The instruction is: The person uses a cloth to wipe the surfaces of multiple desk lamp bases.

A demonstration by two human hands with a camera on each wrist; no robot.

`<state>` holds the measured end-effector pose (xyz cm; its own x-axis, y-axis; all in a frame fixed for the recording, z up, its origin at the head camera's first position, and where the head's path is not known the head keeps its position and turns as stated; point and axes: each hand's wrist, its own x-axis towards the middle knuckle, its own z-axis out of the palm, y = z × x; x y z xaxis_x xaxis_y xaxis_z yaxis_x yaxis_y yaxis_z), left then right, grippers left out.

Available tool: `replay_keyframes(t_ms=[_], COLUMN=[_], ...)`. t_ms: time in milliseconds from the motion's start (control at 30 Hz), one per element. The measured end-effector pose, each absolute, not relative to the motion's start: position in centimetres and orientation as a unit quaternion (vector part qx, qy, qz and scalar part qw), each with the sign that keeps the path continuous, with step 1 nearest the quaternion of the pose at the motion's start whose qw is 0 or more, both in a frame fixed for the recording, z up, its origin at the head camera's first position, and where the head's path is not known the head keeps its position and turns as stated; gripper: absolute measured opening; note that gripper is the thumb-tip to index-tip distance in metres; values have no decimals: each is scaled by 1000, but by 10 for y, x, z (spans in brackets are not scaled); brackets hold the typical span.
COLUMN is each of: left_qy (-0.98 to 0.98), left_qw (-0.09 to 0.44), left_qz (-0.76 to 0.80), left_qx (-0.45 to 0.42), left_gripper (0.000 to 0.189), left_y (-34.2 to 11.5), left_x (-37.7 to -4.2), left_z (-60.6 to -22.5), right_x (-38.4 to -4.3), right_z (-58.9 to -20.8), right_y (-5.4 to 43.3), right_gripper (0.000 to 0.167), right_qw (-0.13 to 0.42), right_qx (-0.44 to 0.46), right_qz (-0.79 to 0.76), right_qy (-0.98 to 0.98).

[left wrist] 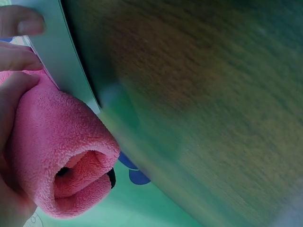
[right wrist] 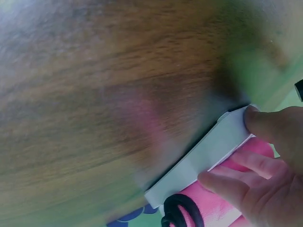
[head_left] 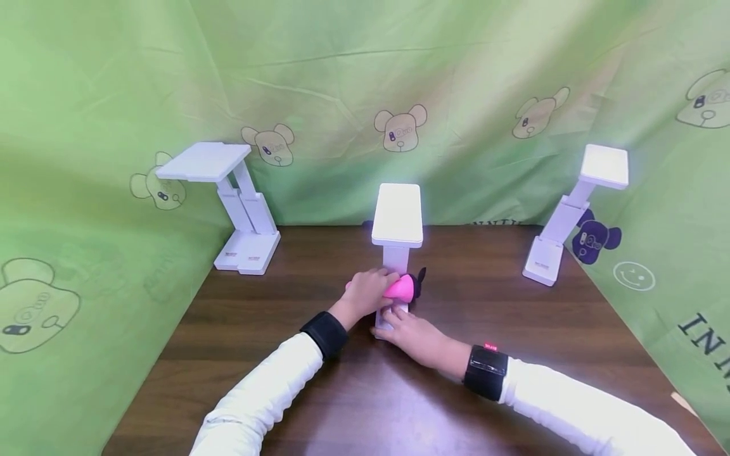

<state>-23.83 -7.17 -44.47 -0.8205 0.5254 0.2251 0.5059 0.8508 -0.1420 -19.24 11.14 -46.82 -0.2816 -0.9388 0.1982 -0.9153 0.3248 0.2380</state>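
Observation:
A white desk lamp (head_left: 398, 215) with a lit head stands mid-table. My left hand (head_left: 365, 294) grips a rolled pink towel (head_left: 402, 288) across the lower part of this lamp. In the left wrist view, the fleecy roll (left wrist: 66, 137) shows its coiled end, with fingers and thumb round it. A black loop (right wrist: 177, 210) hangs at its other end. My right hand (head_left: 419, 339) holds the lamp's base (right wrist: 201, 161) near its front end, thumb at one corner and fingers along the side. Part of the base is hidden by the hands and towel.
Another white lamp (head_left: 242, 209), with a wide head and base, stands at the back left. A third lit lamp (head_left: 556, 221) stands at the back right. A green printed curtain (head_left: 331, 76) surrounds the brown wooden table (head_left: 319, 253) at the back and sides.

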Motion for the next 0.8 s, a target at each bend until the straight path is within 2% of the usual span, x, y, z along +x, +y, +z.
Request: replay_keyframes(t_ms=[200,433,667,800], left_qy=[-955,-960,-951,-951], left_qw=[135,121,118,68], left_qz=[61,53,73,43], left_qx=[-257,-247,-276,-298], left_gripper=[49,52,52,51], left_y=[-70,-70,-68,-65], left_x=[-240,-240,-232,-211], left_z=[-442,-444,-439,-436], right_x=[-199,-193,-194,-191], right_z=[-463,-457,-461,-465], right_y=[124,144,150,149], right_gripper=[49,39,26,18], right_qw=[82,142,147,168], right_qx=[579,522,508,519], right_qz=[2,62,88,83], right_qy=[-811,-838,-844,-834])
